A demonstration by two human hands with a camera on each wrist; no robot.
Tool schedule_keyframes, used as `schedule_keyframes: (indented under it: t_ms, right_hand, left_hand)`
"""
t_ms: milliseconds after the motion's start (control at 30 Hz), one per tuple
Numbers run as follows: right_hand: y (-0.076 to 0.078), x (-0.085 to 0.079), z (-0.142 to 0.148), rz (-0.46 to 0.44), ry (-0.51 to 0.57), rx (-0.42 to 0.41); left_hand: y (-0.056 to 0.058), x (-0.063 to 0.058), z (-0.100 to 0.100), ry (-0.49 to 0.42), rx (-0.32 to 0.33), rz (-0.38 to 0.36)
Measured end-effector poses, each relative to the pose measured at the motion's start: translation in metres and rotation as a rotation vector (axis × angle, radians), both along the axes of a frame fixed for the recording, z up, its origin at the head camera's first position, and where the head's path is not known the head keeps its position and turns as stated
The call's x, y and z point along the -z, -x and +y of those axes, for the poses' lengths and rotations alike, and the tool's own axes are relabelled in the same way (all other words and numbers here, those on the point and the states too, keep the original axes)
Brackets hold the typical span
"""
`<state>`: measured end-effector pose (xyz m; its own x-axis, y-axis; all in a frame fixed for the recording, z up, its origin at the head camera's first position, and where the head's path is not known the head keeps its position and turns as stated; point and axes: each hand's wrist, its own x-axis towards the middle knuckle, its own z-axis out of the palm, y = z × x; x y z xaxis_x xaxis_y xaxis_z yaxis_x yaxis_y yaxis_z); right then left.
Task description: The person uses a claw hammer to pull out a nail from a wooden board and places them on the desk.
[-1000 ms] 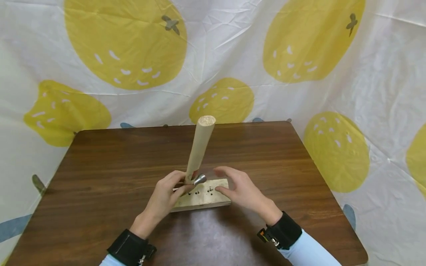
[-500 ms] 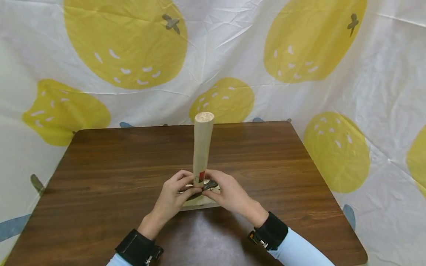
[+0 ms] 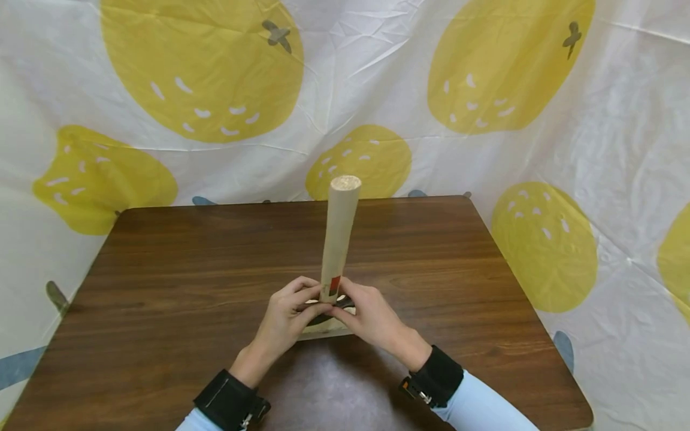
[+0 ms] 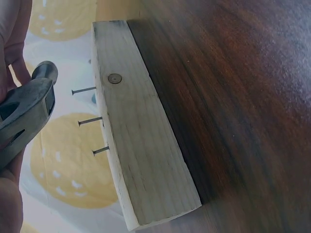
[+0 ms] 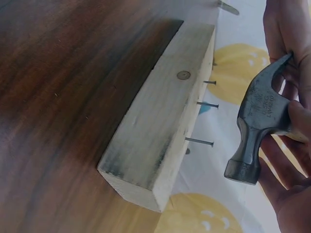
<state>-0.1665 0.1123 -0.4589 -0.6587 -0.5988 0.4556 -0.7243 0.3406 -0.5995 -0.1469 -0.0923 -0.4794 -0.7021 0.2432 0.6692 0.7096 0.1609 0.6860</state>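
- Head view: I see a fruit-print curtain (image 3: 345, 72) beyond the wooden block (image 3: 329, 330); left hand (image 3: 286, 312) and right hand (image 3: 372, 312) partly cover the block, both pinching the hammer (image 3: 341, 233) above it, pale handle up.
- Left wrist: three nails (image 4: 90, 121) jut from the block toward the hammer.
- Right wrist: I see the hammer's dark steel, stamped head, curved claw, above the block.
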Motion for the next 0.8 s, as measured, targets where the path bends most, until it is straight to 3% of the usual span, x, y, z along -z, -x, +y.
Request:
schedule_keyframes:
  t_ms: [167,433,600,800]
  right_hand:
    - [-0.001,0.003,0.002,0.002,0.035,-0.005]
    - [-0.003,0.008,0.007,-0.016,0.040,-0.017]
    - [-0.003,0.013,0.010,0.004,0.032,-0.007]
    - [0.000,0.013,0.021,-0.002,0.008,0.031]
  left_hand:
    - [0.001,0.001,0.002,0.006,-0.039,0.007]
    - [-0.001,-0.001,0.002,0.045,-0.061,-0.064]
    - [-0.001,0.000,-0.002,0.132,-0.080,-0.084]
    - [0.000,-0.001,-0.013,0.213,-0.204,-0.064]
